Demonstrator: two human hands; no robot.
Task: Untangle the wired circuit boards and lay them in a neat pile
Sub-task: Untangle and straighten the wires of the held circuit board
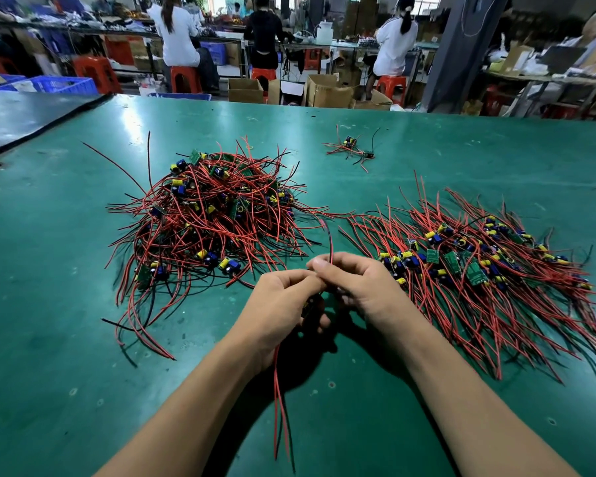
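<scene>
While the tangled heap (207, 222) is left at far left and the sorted pile (479, 263) at right, red leads (276, 390) are gripped near centre by left hand (283, 304) and right hand (355, 284), fingers curled round them. The board is probably hidden in the palms.
</scene>
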